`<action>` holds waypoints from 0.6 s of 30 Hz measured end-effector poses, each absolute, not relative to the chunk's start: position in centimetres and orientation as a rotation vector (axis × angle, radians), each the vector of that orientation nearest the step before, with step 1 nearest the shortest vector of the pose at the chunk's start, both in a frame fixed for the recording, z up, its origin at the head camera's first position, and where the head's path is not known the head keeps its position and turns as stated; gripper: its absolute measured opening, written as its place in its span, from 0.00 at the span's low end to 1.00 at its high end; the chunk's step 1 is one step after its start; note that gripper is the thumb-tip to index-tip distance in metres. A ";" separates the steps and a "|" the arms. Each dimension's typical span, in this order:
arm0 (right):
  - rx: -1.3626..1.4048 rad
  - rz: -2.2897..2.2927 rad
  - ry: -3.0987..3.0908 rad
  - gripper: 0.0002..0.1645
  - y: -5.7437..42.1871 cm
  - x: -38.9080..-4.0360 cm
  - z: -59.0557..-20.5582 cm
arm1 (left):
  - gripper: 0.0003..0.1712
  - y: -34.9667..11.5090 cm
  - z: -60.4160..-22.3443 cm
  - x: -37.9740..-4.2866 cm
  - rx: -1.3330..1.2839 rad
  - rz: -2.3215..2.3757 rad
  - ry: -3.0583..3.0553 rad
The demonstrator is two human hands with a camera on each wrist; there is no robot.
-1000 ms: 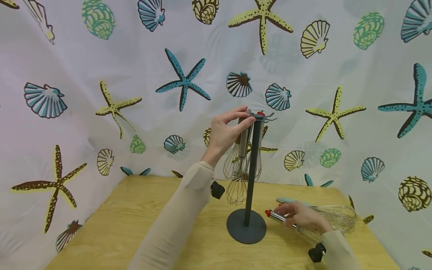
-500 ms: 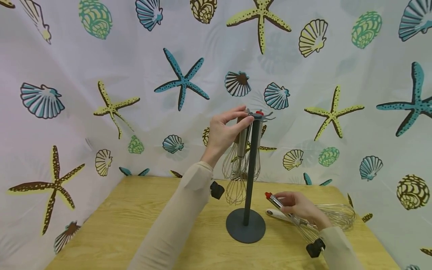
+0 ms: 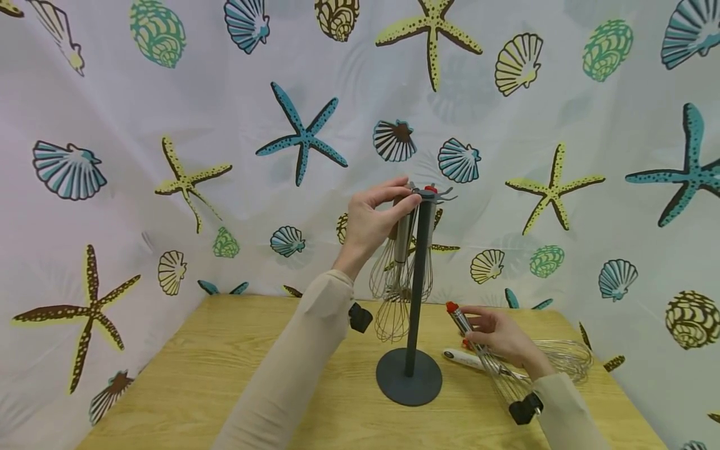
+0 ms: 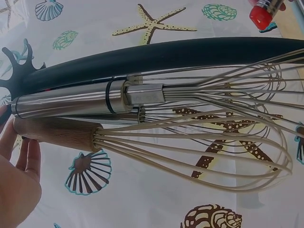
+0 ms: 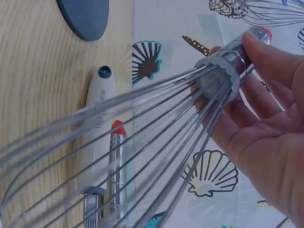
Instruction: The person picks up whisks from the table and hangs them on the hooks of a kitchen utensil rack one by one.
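Note:
A dark whisk stand (image 3: 417, 281) rises from a round base, with hooks at its top. My left hand (image 3: 368, 219) grips that top between thumb and fingers, beside the hanging whisks. From the hooks hang a wooden-handled whisk (image 4: 57, 133), a steel-handled whisk (image 4: 66, 99) and at least one more, partly hidden behind them. Low and right of the post, my right hand (image 3: 503, 334) holds a steel whisk (image 5: 237, 57) with a red tip by its handle. Its tip points up and left, and its wires slope down toward the wrist.
Under the right hand, a white-handled whisk (image 5: 97, 123) and another red-tipped whisk (image 5: 118, 166) lie on the wooden table (image 3: 236, 350). Loose wire loops (image 3: 565, 359) spread at the table's right. A curtain (image 3: 315, 206) with shells and starfish surrounds the back and sides.
My right hand has lifted the red-tipped whisk off the table and tilted its tip upward, uncovering the white-handled whisk. The left hand stays at the stand's top.

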State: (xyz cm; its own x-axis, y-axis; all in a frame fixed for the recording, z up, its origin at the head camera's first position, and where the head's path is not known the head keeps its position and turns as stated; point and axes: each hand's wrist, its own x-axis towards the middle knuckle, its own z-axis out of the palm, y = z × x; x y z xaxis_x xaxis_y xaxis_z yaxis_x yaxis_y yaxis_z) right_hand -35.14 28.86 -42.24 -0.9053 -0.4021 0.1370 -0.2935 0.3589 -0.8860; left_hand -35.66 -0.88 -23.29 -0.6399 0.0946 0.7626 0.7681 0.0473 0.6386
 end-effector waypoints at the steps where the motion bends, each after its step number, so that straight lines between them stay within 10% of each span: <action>1: -0.644 -1.602 2.515 0.37 28.8 -35.2 -42.2 | 0.13 -0.9 -23.3 -35.6 -0.866 -1.637 -1.798; 18: -0.487 -1.802 2.585 0.37 27.9 -35.1 -40.6 | 0.14 -1.0 -23.5 -35.6 -0.879 -1.571 -1.780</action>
State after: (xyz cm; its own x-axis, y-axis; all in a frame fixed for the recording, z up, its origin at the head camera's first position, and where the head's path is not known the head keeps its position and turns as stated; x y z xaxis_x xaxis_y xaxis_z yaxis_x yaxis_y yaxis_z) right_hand -35.09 27.87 -40.63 -0.9523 -0.2209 0.2105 -0.2739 0.3153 -0.9086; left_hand -35.55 -0.96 -23.51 -0.6002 0.0884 0.7949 0.7997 0.0801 0.5950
